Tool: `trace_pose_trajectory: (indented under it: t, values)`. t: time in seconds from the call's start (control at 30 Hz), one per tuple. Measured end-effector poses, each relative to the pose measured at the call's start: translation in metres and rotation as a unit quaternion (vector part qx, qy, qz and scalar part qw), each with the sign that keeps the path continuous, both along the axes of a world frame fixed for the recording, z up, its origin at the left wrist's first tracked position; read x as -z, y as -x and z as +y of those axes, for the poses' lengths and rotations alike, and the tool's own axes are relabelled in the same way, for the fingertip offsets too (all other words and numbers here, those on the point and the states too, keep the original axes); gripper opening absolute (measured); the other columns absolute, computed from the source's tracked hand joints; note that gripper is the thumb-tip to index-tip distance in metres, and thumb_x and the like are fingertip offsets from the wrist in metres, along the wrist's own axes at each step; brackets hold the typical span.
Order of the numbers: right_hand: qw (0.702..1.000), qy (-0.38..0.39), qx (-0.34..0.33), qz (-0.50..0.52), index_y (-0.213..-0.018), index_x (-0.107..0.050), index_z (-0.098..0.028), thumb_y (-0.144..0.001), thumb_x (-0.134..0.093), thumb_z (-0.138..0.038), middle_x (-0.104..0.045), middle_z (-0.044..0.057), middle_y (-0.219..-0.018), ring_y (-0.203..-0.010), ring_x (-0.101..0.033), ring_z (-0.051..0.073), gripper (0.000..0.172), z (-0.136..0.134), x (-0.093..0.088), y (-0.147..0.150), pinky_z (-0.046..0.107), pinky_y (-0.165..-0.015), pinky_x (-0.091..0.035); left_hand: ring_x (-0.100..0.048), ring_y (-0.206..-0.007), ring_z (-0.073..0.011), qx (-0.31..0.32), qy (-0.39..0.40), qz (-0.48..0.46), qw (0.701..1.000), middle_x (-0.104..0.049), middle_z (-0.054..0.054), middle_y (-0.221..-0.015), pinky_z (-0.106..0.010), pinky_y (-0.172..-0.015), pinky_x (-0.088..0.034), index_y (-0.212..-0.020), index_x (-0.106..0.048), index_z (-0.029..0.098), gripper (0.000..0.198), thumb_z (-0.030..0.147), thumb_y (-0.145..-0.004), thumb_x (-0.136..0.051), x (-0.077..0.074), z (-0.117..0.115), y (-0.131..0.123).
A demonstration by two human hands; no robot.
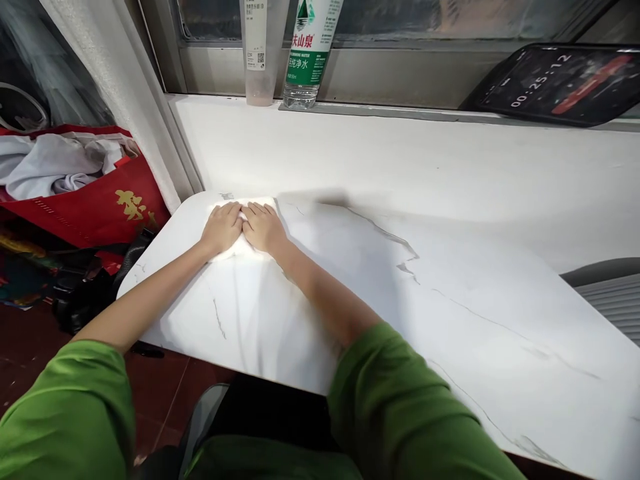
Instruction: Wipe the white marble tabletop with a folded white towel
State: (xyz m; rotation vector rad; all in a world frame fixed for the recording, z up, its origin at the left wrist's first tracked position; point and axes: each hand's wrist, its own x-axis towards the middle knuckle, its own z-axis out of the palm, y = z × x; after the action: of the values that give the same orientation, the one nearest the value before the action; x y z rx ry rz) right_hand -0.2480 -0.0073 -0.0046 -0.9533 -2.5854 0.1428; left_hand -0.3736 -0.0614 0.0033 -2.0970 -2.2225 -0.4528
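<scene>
A white cloth (243, 249) lies on the white marble-patterned table (460, 287), near its far left corner. My left hand (223, 228) rests flat on the left part of the cloth, fingers stretched forward. Beside it, my right hand (263, 227) presses flat on the right part, its fingers also extended. The two hands touch or nearly touch at the thumbs. Much of the cloth is hidden under them, and its pale edges blend into the tabletop.
On the window ledge stand a clear plastic container (260, 80), a water bottle (307, 73) and a phone (565, 83) showing a clock. A red bag (95, 200) with cloth inside sits left of the table, by a white curtain (120, 87). A grey ribbed object (613, 300) is at right.
</scene>
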Motion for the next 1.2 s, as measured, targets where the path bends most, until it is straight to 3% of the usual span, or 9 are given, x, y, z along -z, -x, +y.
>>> trace_pose_trajectory:
  t: [0.13,0.33,0.47,0.53,0.63,0.8,0.97,1.07,1.2]
  values:
    - [0.999,-0.012,-0.045,0.022,-0.124,-0.056,-0.004,-0.09,-0.035,-0.014,-0.062,0.02,-0.13,-0.124,-0.054,0.028,0.041,-0.04,0.001,-0.043,0.043,-0.111,-0.033,-0.036,-0.145,-0.026,0.019,0.006,0.015,1.0,-0.045,-0.015,-0.152,-0.048,-0.122,-0.022,-0.141,-0.047,0.008,0.051,0.021,-0.096,-0.027,0.003,-0.045,-0.036]
    - [0.997,-0.027,-0.058,0.049,-0.131,-0.052,0.0,-0.092,-0.035,-0.019,-0.054,0.023,-0.141,-0.135,-0.045,0.033,0.046,-0.121,0.008,-0.115,0.051,-0.116,-0.028,-0.037,-0.144,-0.0268,0.116,-0.023,0.015,0.993,-0.048,-0.017,-0.149,-0.05,-0.124,-0.022,-0.14,-0.046,0.004,0.05,0.022,-0.097,-0.027,0.007,-0.124,-0.09]
    - [0.993,-0.035,-0.078,0.078,-0.127,-0.055,-0.001,-0.09,-0.038,-0.02,-0.057,0.023,-0.137,-0.133,-0.047,0.033,0.044,-0.139,0.01,-0.143,0.052,-0.116,-0.03,-0.036,-0.145,-0.0274,0.169,-0.029,0.007,0.985,-0.047,-0.02,-0.149,-0.052,-0.123,-0.024,-0.14,-0.045,0.002,0.05,0.022,-0.099,-0.026,0.003,-0.143,-0.111]
    - [0.992,-0.034,-0.082,0.095,-0.124,-0.056,-0.003,-0.088,-0.04,-0.019,-0.059,0.023,-0.134,-0.129,-0.049,0.033,0.043,-0.129,0.01,-0.147,0.052,-0.113,-0.032,-0.036,-0.145,-0.0278,0.172,-0.018,0.007,0.985,-0.047,-0.02,-0.149,-0.052,-0.123,-0.024,-0.14,-0.045,0.002,0.05,0.021,-0.097,-0.027,0.002,-0.135,-0.116]
    - [0.99,-0.03,-0.094,0.105,-0.12,-0.057,-0.006,-0.084,-0.041,-0.017,-0.063,0.021,-0.124,-0.119,-0.054,0.032,0.041,-0.092,0.01,-0.146,0.05,-0.108,-0.038,-0.035,-0.146,-0.027,0.149,-0.005,0.008,0.989,-0.046,-0.019,-0.15,-0.05,-0.123,-0.022,-0.14,-0.045,0.003,0.05,0.019,-0.095,-0.028,0.003,-0.102,-0.119]
    - [0.995,-0.012,-0.063,0.075,-0.116,-0.056,-0.007,-0.084,-0.038,-0.016,-0.066,0.019,-0.114,-0.108,-0.058,0.03,0.038,-0.008,0.008,-0.138,0.045,-0.102,-0.041,-0.039,-0.142,-0.0243,0.115,-0.01,-0.002,0.993,-0.049,-0.015,-0.148,-0.045,-0.121,-0.023,-0.137,-0.047,0.007,0.047,0.017,-0.094,-0.03,0.006,-0.012,-0.121]
    - [0.998,0.009,0.053,0.044,-0.12,-0.055,-0.007,-0.085,-0.034,-0.012,-0.065,0.02,-0.122,-0.117,-0.056,0.03,0.041,0.053,0.007,-0.132,0.044,-0.105,-0.039,-0.047,-0.135,-0.0222,0.097,-0.016,-0.022,0.995,-0.056,-0.014,-0.142,-0.041,-0.119,-0.026,-0.131,-0.054,0.01,0.044,0.012,-0.093,-0.031,0.004,0.066,-0.128]
    - [0.995,0.002,0.097,0.031,-0.129,-0.052,-0.003,-0.088,-0.032,-0.013,-0.058,0.021,-0.137,-0.131,-0.049,0.03,0.046,0.063,0.009,-0.132,0.044,-0.111,-0.035,-0.048,-0.134,-0.0217,0.098,-0.015,-0.025,0.995,-0.056,-0.012,-0.142,-0.041,-0.118,-0.027,-0.131,-0.055,0.013,0.044,0.013,-0.094,-0.031,0.002,0.081,-0.132]
    - [0.995,-0.008,0.1,-0.003,-0.136,-0.05,0.0,-0.093,-0.029,-0.017,-0.049,0.02,-0.148,-0.141,-0.04,0.03,0.05,0.054,0.012,-0.142,0.045,-0.116,-0.028,-0.043,-0.139,-0.0215,0.098,-0.01,-0.011,0.995,-0.051,-0.011,-0.148,-0.041,-0.12,-0.025,-0.135,-0.053,0.013,0.046,0.015,-0.095,-0.03,0.002,0.071,-0.14]
